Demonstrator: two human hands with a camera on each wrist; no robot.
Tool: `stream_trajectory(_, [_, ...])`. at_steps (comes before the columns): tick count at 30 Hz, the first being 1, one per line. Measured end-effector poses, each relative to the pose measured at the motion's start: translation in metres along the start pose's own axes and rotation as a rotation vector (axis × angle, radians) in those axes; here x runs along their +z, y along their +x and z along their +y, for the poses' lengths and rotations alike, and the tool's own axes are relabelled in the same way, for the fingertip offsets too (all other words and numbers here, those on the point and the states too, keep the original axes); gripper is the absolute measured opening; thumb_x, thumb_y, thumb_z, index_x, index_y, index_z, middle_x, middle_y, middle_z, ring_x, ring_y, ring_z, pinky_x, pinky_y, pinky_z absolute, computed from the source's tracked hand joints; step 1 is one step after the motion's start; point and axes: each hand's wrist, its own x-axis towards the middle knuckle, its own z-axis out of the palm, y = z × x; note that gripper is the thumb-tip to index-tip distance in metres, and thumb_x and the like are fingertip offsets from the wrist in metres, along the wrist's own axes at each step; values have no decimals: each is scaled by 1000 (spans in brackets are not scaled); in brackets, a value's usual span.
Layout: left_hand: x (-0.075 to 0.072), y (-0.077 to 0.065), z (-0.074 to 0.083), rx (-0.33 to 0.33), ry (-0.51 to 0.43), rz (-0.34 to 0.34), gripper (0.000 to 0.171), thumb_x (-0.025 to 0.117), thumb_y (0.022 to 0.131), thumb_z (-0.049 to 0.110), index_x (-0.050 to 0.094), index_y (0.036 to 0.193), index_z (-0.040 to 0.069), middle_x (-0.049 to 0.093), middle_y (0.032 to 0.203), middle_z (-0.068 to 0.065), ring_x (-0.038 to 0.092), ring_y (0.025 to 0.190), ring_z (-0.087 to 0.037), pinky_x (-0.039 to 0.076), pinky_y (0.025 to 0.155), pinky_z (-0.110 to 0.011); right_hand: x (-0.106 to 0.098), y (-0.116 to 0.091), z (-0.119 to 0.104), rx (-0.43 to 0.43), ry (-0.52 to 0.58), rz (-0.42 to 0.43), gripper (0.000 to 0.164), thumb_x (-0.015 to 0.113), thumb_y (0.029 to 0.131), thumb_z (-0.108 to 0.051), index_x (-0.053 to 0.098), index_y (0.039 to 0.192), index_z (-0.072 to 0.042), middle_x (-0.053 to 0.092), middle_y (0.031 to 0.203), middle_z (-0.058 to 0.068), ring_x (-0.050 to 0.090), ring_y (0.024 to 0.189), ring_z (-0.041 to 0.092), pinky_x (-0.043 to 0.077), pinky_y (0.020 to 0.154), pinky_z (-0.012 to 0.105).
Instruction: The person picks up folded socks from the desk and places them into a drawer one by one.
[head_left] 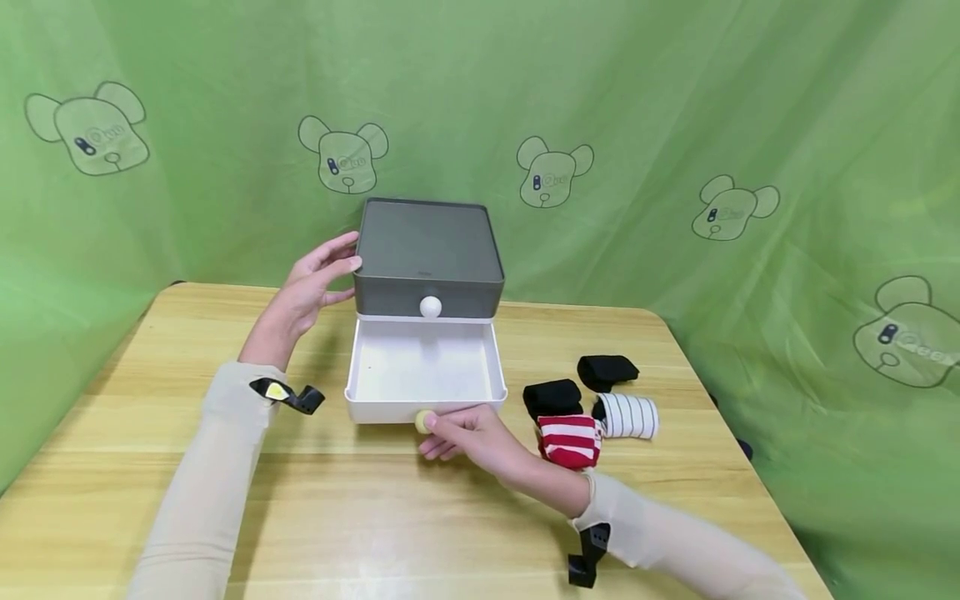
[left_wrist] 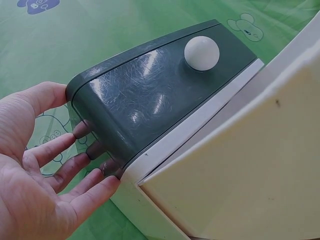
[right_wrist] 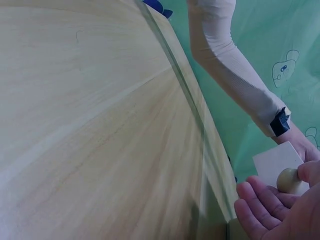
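Observation:
A small two-drawer storage box with a dark grey upper part (head_left: 427,237) stands near the back of the table. The white lower drawer (head_left: 390,412) is pulled out, and nothing lies inside it. My right hand (head_left: 483,437) pinches this drawer's round cream knob (head_left: 424,422) between thumb and fingers. At the box's left side, my left hand (head_left: 307,287) rests its spread, mostly straight fingertips against the grey wall, as the left wrist view shows. Above the open drawer, the upper drawer with its white knob (head_left: 431,307) is closed.
Right of the box lie folded socks: two black ones (head_left: 553,397) (head_left: 606,371), a red-and-white striped one (head_left: 570,442) and a white one with thin dark stripes (head_left: 630,416). A green curtain (head_left: 465,92) hangs behind the wooden table (head_left: 360,525).

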Motion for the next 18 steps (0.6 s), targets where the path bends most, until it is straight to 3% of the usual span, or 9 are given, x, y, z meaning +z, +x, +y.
stream_trajectory(3, [1,0,0,-3,-1,1,63,65,100,23,39,158,24,41,156,-4,53,121,-9,41,119,-50,-5,-1,-3,6,-84,-43,43,60,104,-31,72,114,9,77,102,21,75,92,31,63,88,49])
stream_trajectory(6, [1,-1,1,-5,-1,-2,64,65,100,23,38,158,24,39,158,-6,53,120,-8,40,120,-50,-17,-4,-15,12,-251,-149,37,61,102,-32,75,113,1,78,102,16,73,92,27,62,86,45])
stream_trajectory(9, [1,-1,2,-6,2,-6,64,64,100,23,37,158,24,35,162,-9,52,120,-7,39,121,-51,-36,-9,-36,-37,-422,-302,30,63,101,-30,76,114,-6,78,106,9,71,94,17,61,88,36])
stream_trajectory(12, [1,0,1,-1,2,-6,64,64,100,23,37,158,23,33,163,-10,52,120,-7,38,121,-53,-61,-14,-58,-106,-497,-400,24,65,101,-26,77,113,-10,78,102,2,67,90,9,60,87,30])
stream_trajectory(14, [1,0,0,3,5,-6,64,65,100,24,37,158,23,33,163,-10,53,120,-7,38,121,-53,-78,-16,-71,-152,-526,-409,21,65,100,-23,78,109,-9,78,96,1,65,84,9,60,84,29])
stream_trajectory(18, [0,0,-1,5,10,-2,64,65,100,24,38,158,23,34,162,-10,52,121,-8,39,121,-53,-114,-18,-85,-168,-588,-318,20,67,99,-21,78,108,-7,78,100,5,68,90,15,59,86,27])
